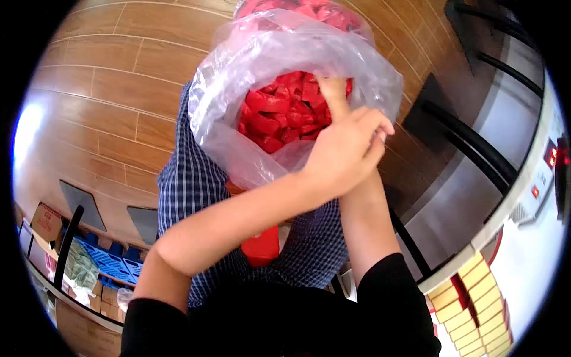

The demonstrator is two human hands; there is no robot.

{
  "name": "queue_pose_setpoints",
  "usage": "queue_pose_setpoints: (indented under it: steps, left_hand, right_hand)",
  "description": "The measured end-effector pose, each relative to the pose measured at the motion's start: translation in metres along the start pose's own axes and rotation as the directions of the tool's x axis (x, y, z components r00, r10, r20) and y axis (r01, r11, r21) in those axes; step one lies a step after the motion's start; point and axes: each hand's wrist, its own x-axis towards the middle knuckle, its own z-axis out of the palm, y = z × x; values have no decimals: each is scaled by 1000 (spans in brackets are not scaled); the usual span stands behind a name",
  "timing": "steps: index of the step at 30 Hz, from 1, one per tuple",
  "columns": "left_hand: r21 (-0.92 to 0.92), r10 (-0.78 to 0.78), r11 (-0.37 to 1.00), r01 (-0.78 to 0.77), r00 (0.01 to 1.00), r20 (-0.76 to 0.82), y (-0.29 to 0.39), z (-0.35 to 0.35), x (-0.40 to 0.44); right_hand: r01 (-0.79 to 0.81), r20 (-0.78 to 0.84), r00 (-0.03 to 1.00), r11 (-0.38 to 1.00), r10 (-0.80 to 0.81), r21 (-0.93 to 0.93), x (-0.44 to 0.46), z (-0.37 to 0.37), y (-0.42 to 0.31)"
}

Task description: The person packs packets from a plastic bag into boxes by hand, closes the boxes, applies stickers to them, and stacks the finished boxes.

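Observation:
A clear plastic bag [223, 65] stands wide open between the knees, filled with small red-wrapped pieces [270, 113]. My right hand [334, 94] reaches down into the bag at its right side, against the red pieces; its fingers are mostly hidden. Across my right forearm lies my left hand [354, 143], near the bag's front right rim. The fingers of that hand are curled in towards the thumb, and whatever they grip, if anything, is hidden.
Another bag of red pieces [333, 15] stands just beyond. A red object [262, 245] lies between the thighs. To the right, a white table edge [493, 220] carries stacked yellow boxes [476, 303] and a device with red lights [538, 181]. Blue crates [107, 262] sit at left.

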Motion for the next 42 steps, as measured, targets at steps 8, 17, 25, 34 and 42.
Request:
queue_pose_setpoints:
  steps: [8, 17, 25, 34, 42]
  left_hand:
    - [-129, -131, 986, 110, 977, -168, -23, -41, 40]
    - [-199, -181, 970, 141, 963, -200, -16, -39, 41]
    - [-252, -196, 958, 135, 952, -236, -14, -39, 40]
    - [-454, -186, 886, 92, 968, -167, -28, -17, 40]
    - [-290, -307, 897, 335, 942, 139, -34, -11, 18]
  right_hand:
    - [-29, 207, 972, 934, 110, -356, 70, 54, -19]
    - [-32, 240, 960, 911, 142, -411, 78, 68, -23]
    - [-55, 199, 969, 917, 144, -395, 73, 54, -35]
    - [-324, -175, 896, 871, 408, 370, -94, -77, -64]
    - [-54, -2, 788, 73, 616, 996, -289, -220, -95]
